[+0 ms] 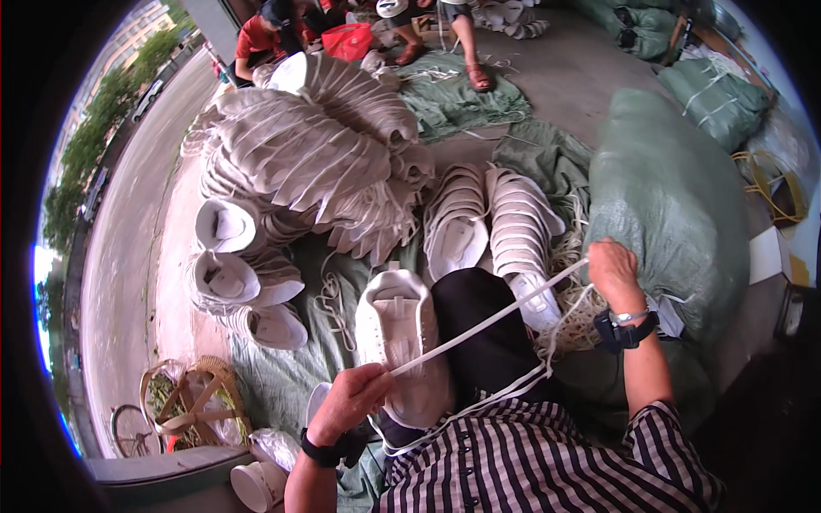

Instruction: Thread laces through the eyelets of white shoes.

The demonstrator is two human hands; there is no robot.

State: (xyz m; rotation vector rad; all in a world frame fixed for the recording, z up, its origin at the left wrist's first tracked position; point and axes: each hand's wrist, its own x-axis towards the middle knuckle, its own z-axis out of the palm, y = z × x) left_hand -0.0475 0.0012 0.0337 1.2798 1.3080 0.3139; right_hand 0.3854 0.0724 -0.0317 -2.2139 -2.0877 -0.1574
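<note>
At nine o'clock lie stacked white shoes. The left hand, at seven o'clock, pinches one end of a flat white shoelace. A white sneaker rests on the lap at centre. The lace runs taut toward three o'clock, where the right hand closes around it beside a green sack.

Shoe on lap (sack right)
</note>
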